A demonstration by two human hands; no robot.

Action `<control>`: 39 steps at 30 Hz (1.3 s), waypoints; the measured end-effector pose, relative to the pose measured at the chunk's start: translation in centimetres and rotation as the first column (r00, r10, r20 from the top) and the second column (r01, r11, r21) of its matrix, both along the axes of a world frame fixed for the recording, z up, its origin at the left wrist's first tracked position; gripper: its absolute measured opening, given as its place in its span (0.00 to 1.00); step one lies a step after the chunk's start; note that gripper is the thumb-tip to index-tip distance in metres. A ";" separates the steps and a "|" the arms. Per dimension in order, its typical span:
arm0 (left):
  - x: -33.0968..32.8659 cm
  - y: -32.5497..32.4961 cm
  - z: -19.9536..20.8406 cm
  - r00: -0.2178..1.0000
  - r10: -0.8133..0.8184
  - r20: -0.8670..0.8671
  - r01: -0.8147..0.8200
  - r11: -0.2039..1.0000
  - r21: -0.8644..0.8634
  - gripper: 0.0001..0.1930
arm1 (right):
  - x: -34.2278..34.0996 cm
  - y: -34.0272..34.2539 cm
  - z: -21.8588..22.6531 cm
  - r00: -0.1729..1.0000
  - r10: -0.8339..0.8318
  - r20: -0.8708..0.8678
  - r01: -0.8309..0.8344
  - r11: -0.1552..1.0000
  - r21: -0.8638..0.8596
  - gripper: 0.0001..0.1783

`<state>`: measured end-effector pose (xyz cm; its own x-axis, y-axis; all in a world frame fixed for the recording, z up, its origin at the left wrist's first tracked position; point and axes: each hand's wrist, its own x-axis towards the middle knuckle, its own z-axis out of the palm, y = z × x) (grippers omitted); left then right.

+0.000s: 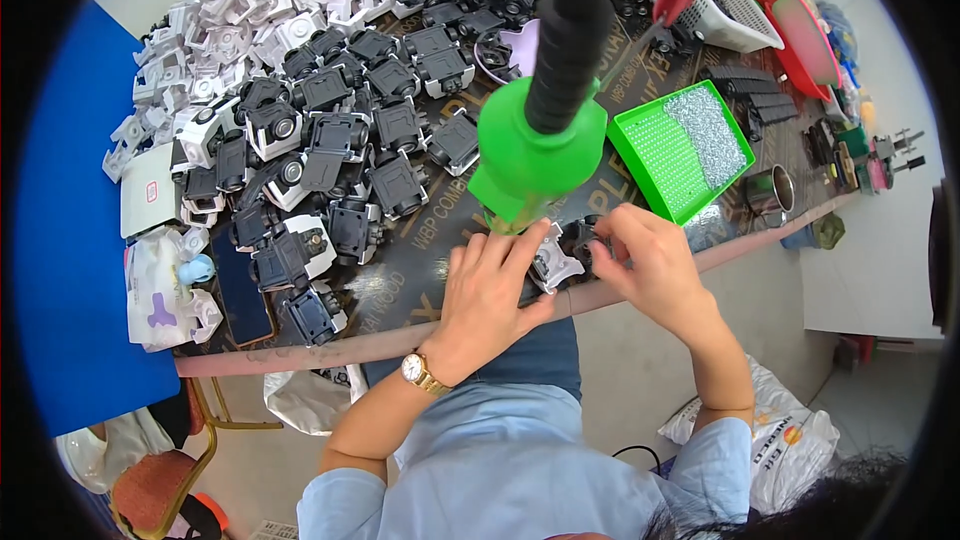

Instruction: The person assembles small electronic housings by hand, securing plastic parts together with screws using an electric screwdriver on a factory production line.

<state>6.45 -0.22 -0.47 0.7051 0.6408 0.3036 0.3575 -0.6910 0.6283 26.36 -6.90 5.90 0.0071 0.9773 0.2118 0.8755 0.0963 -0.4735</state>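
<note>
A white plastic toy car body (pixel 556 262) lies at the table's front edge. My left hand (pixel 490 285), with a gold watch on its wrist, spans the body's left side between thumb and forefinger, the other fingers stretched over the table. Close against the body's right side is a black plastic toy car part (pixel 580 234). The bent fingers and thumb of my right hand (pixel 648 262) pinch its right end; their tips partly cover it. Just above the left fingertips hangs a green electric screwdriver (pixel 540 150) on a thick black sleeve, its tip partly hidden.
Piled at left are black-and-white toy cars (pixel 330 140), with white shells (pixel 290 0) behind. A green tray (pixel 655 155) of small silvery screws sits right, near a metal cup (pixel 770 195). A phone (pixel 243 285) and a wipes pack (pixel 155 290) lie at the left edge.
</note>
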 end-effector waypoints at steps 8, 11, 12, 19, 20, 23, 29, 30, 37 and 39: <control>-0.1 0.2 -0.2 1.000 -0.009 -0.009 0.009 1.000 -0.010 0.39 | 0.6 0.5 -3.4 0.984 0.153 0.089 -0.172 0.949 0.263 0.12; -0.2 0.4 -0.2 0.999 -0.027 0.038 0.027 1.000 -0.002 0.41 | 0.8 0.6 -4.4 0.975 0.189 0.115 -0.218 0.908 0.359 0.11; -0.2 0.4 -0.2 0.999 -0.029 0.020 0.030 0.999 -0.014 0.40 | 0.9 0.6 -4.5 0.967 0.211 0.142 -0.251 0.888 0.386 0.10; -0.2 0.5 -0.3 0.999 -0.040 0.017 0.040 0.999 -0.027 0.38 | 1.7 1.3 -4.6 0.908 0.292 0.301 -0.392 0.848 0.358 0.05; -0.2 0.6 -0.3 0.999 -0.039 0.018 0.039 0.999 -0.029 0.38 | 1.9 1.4 -4.7 0.903 0.307 0.301 -0.406 0.839 0.363 0.06; -0.2 0.6 -0.2 0.999 -0.047 0.023 0.047 0.998 -0.037 0.38 | 2.0 1.3 -5.4 0.900 0.325 0.292 -0.420 0.825 0.378 0.06; -0.1 0.8 -0.3 0.997 -0.053 0.061 0.054 0.998 -0.014 0.40 | 1.9 1.2 -5.6 0.911 0.313 0.267 -0.402 0.817 0.413 0.07; -0.1 0.8 -0.3 0.997 -0.050 0.055 0.051 0.999 -0.018 0.39 | 1.9 1.2 -5.5 0.901 0.321 0.293 -0.420 0.816 0.397 0.08; -0.2 0.7 -0.4 0.997 -0.040 0.064 0.042 0.999 -0.023 0.37 | 1.6 1.3 -5.0 0.883 0.299 0.362 -0.444 0.781 0.439 0.06; -0.2 0.7 -0.3 0.997 -0.043 0.071 0.045 0.999 -0.023 0.37 | 1.7 1.3 -4.8 0.848 0.280 0.451 -0.489 0.741 0.461 0.08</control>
<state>6.23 0.48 -0.80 0.7102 0.6174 0.3384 0.2809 -0.6893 0.6678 28.03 -5.63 1.09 -0.5152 0.5962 0.6156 0.7922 0.6054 0.0767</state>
